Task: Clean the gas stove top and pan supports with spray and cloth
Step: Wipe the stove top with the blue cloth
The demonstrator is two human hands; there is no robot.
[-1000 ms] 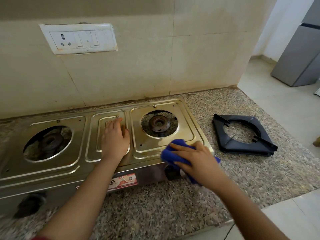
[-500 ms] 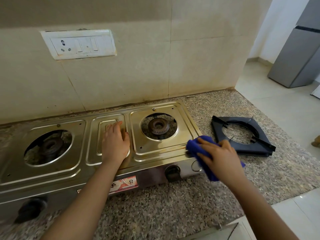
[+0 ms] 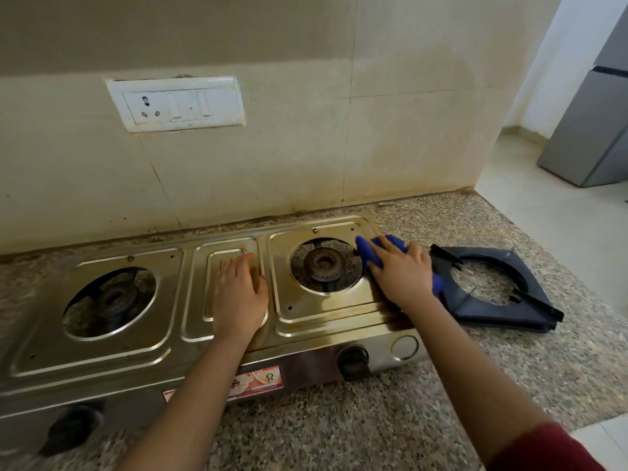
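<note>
The step in hand seemed to be the wiping of the stove (image 3: 102, 355) top, at its right end. The left part looked not yet done, so the next move probably called for carrying the wipe on round the opening there and then leftward, with steady pressure.

At the left of the stove the left burner (image 3: 114, 300) sat bare, without a support. On the middle panel of the stove the left hand (image 3: 239, 294) lay flat, fingers straight and close together, holding nothing; I judged that it steadied the stove. Right of it was the right burner (image 3: 323, 265), also bare. At the stove's back right corner lay the blue cloth (image 3: 370, 253), and the right hand (image 3: 401, 273) pressed it down with fingers almost straight; whether the thumb gripped it underneath, I could not tell. The support (image 3: 537, 290) lay on the counter just right of the stove. No spray was in view.
</note>
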